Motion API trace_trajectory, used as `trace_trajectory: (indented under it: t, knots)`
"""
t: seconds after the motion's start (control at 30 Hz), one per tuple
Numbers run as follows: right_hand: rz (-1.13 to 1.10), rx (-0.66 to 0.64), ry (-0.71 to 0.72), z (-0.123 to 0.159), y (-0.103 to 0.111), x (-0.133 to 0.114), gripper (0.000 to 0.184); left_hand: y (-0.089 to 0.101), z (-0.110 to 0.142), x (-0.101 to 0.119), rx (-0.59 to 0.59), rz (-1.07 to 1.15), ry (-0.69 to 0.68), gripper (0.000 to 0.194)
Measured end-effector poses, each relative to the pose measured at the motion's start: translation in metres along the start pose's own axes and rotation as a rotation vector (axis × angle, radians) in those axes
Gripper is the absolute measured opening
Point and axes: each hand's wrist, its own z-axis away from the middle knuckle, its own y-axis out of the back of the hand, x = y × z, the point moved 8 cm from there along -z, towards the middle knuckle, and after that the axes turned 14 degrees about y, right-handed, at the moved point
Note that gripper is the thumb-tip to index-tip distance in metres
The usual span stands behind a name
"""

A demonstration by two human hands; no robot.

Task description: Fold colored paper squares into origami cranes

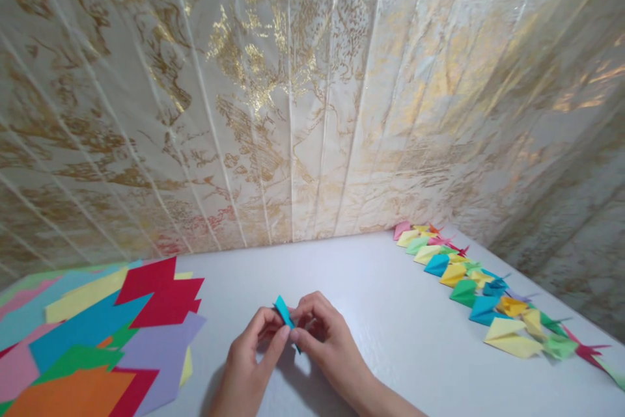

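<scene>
A small folded piece of blue paper (282,308), narrow and pointed at its ends, is held up slightly above the white table between both hands. My left hand (257,345) pinches it from the left with thumb and fingers. From the right, my right hand (329,339) grips the same paper, its thumb close beside the left thumb. The fingers cover the middle of the folded paper, so its creases there are hidden.
Loose sheets of coloured paper (92,324) overlap at the left of the white table (234,293). Rows of folded paper figures, such as a pale yellow one (512,337), stretch along the right edge. A gold-patterned curtain (293,111) hangs behind the table.
</scene>
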Motion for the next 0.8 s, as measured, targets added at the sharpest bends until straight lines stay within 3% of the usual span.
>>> trace_trajectory:
  t: [0.5, 0.67, 0.8]
  knots:
    - [0.262, -0.102, 0.091, 0.000, -0.002, -0.014, 0.012, 0.005, 0.015, 0.017, 0.152, -0.295, -0.194, 0.010]
    - [0.103, 0.004, -0.035, 0.000, 0.006, -0.005, 0.003, 0.002, 0.019, 0.011, 0.185, -0.184, -0.099, 0.038]
    - [0.069, 0.036, -0.056, 0.002, 0.006, -0.005, 0.005, -0.012, 0.021, 0.009, 0.089, -0.171, -0.003, 0.038]
